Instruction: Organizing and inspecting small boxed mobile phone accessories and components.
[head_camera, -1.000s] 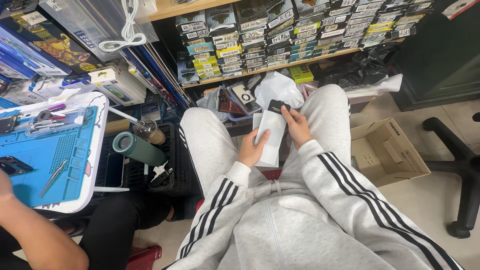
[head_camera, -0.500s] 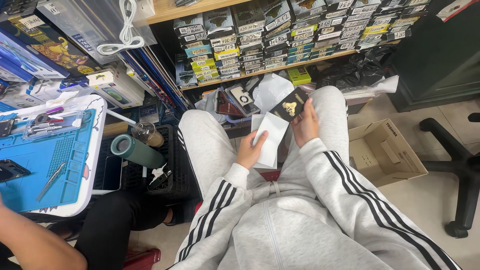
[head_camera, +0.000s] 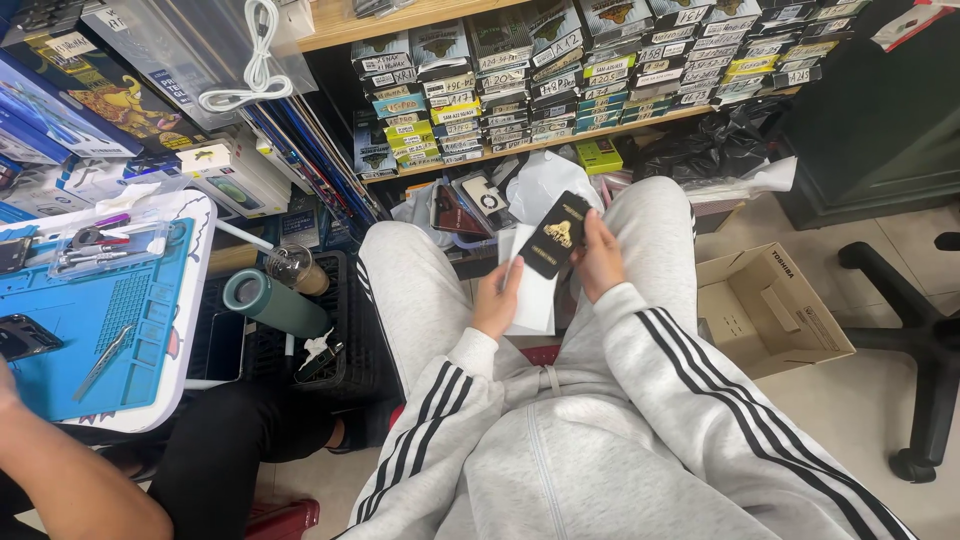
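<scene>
Since a second ago, my right hand (head_camera: 598, 262) has lifted a small black card (head_camera: 555, 236) with a gold emblem away from the white sleeve (head_camera: 532, 290). Back then both sat together between my hands. Half a second ago the card was already raised and tilted; now it sits a little lower, overlapping the sleeve's upper right corner.

I am seated, looking down at my lap in grey sweatpants. Both forearms, in grey sleeves with black stripes, reach forward over my thighs. My right hand is turned palm inward, its fingers pinching the card along its right edge, so the card stands tilted with its face toward me. My left hand (head_camera: 497, 300) holds the white sleeve from its left side, thumb on the front and fingers curled behind it.

An open cardboard box (head_camera: 770, 310) sits on the floor to my right. To my left is a desk with a blue mat (head_camera: 90, 330), and another person's arm (head_camera: 70, 480) shows at the lower left.
</scene>
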